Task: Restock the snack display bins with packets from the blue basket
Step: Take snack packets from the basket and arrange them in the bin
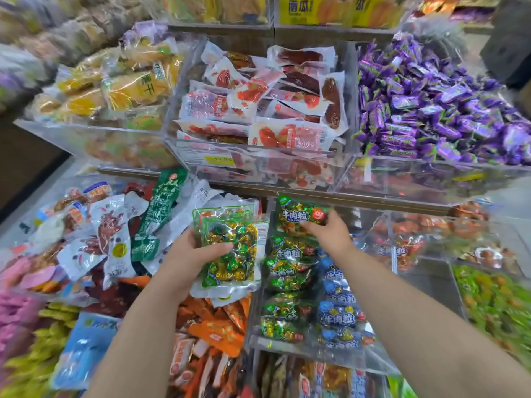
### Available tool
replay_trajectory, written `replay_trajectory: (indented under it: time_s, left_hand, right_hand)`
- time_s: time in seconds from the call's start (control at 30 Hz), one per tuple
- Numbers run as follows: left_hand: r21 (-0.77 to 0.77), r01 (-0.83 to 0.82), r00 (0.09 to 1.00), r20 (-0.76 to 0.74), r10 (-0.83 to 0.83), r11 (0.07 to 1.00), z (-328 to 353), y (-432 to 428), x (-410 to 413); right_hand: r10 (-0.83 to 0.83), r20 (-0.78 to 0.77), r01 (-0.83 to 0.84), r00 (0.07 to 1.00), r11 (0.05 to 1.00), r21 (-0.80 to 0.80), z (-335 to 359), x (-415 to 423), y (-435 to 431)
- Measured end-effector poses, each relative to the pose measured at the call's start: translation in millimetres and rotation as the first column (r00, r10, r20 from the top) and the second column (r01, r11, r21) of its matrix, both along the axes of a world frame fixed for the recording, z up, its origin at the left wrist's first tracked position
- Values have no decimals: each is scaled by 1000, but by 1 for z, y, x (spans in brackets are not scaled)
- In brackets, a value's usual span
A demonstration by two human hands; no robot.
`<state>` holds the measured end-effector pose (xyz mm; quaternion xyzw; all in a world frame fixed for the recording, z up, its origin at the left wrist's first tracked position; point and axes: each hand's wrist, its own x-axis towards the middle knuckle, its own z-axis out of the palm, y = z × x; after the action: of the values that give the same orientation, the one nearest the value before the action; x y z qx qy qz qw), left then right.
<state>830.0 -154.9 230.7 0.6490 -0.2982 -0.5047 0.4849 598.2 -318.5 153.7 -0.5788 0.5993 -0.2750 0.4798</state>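
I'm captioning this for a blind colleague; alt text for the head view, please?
A person's left hand holds a stack of green packets while the right hand grips another green packet in a clear bin beside blue packets; purple candies and red sausage packets fill bins above.

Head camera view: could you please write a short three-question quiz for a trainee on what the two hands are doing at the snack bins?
1. True or false: the left hand holds a stack of green packets.
2. Choose one: where does the right hand grip a single green packet? A) at the far end of the clear bin; B) at its near end; C) over the purple sweets.
3. Fill in: beside the green rows in that bin lie ____ packets.
Key: 1 true; 2 A; 3 blue packets.
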Motion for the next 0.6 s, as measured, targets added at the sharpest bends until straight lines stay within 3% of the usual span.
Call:
replay_trajectory:
  time_s: [0.1,0.23,0.37,0.5,0.6]
  left_hand:
    - [-11,11,999,-33,-11,1000,-1,0,2]
    - [-24,4,997,-74,-6,1000,-2,0,3]
    - [-36,-3,996,-94,-1,999,-2,1,2]
    - [-32,-6,995,-96,3,999,-3,1,3]
    - [-24,-9,995,-103,7,1000,-4,1,4]
  right_hand:
    - [9,-46,-4,999,994,107,-2,-3,-2]
    - [-27,-73,35,997,993,114,-5,-11,3]
    - [-9,-130,9,992,1000,3,-7,-13,9]
    - [-88,-44,81,995,985,-151,0,4,7]
    - [-72,-115,48,991,978,-202,3,11,4]
